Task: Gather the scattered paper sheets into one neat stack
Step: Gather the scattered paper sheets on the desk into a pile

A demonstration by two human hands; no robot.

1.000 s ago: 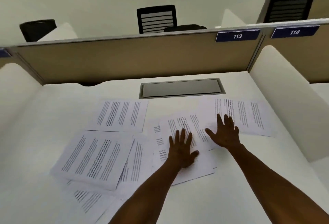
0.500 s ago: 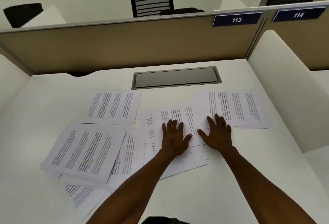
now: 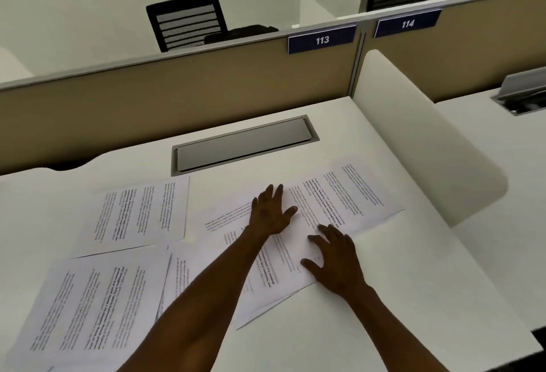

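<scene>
Printed paper sheets lie spread over a white desk (image 3: 339, 327). Both hands are flat on the sheets in the middle, palms down.

The left hand (image 3: 270, 215) reaches farther away. Its grip is spread wide, with the fingers fanned out and the thumb pointing to the right. It presses on the middle sheets (image 3: 277, 259), which lie on top of each other at different angles. The fingertips come close to the edge of the right sheet (image 3: 348, 194).

The right hand (image 3: 336, 262) is nearer to the person and lies on the right side of the middle sheets. Its grip is spread too, with the fingers a little bent and the thumb out to the left. Its fingertips touch the near edge of the right sheet, or almost touch it; I cannot tell which. Neither hand pinches any paper.

The right sheet is tilted and lies partly over the middle sheets. One more sheet (image 3: 139, 213) lies alone on the far left side of the desk. A bigger pile of sheets (image 3: 94, 309) lies near the left corner, close to the person, with edges of other sheets sticking out from under it. The left arm crosses over some of this paper.

Behind the sheets a grey lid (image 3: 243, 142) is set into the desk. A tan wall (image 3: 147, 99) stands at the back, with a blue sign (image 3: 322, 40) that says 113. A black chair (image 3: 187, 21) shows over the wall.
</scene>
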